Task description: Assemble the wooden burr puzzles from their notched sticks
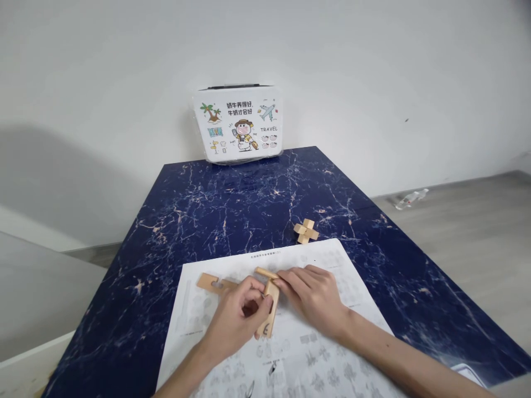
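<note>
My left hand [234, 316] pinches a notched wooden puzzle piece [268, 325] between thumb and fingers, above a printed sheet. The piece slants toward me, with a dark slot along it and a dark mark near its lower end. My right hand [317, 296] has its fingertips closed at the far end of that piece, on a short wooden bar [265, 272] lying crosswise there. Whether the bar fits into the slotted piece cannot be made out. Left of my left hand, another notched wooden piece [207, 282] rests on the sheet, partly hidden by the fingers.
The printed sheet [191, 326] with puzzle diagrams covers the near part of the blue marble-pattern table [232, 215]. An assembled cross-shaped wooden puzzle [306, 231] sits just beyond its far edge. A white cartoon box [243, 130] stands against the wall. A plastic bottle [410, 199] lies on the floor.
</note>
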Tool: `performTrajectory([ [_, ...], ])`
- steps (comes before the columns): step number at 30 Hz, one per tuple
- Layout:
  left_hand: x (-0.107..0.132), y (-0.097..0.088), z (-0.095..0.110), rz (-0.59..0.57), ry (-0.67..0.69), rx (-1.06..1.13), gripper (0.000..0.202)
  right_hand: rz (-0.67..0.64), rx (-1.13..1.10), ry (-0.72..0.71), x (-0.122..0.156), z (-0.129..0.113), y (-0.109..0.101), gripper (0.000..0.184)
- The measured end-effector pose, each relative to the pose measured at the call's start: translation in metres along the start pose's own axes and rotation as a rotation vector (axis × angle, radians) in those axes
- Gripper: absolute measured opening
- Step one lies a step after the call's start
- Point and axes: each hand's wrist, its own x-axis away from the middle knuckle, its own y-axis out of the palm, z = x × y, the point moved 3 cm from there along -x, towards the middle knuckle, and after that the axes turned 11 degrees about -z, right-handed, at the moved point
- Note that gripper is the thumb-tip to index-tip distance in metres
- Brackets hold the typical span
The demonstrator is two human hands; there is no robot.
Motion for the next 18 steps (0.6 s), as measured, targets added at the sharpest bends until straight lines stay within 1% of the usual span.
performTrajectory([
  [8, -0.0008, -0.0002, -0.0003, -0.027, -0.020, 0.051, 0.026, 0.007, -0.026, 0.030, -0.0021, 0.0010, -0.0027, 0.029],
  [13, -0.0013, -0.0007, -0.0058, -0.036, -0.037, 0.031, 0.027, -0.001, -0.047, 0.051, -0.0018, 0.0015, -0.0014, 0.032],
  [18, -0.0018, -0.0013, -0.0063, -0.047, -0.049, 0.022, 0.027, -0.020, -0.042, 0.071, -0.0003, 0.0020, 0.0011, 0.032],
])
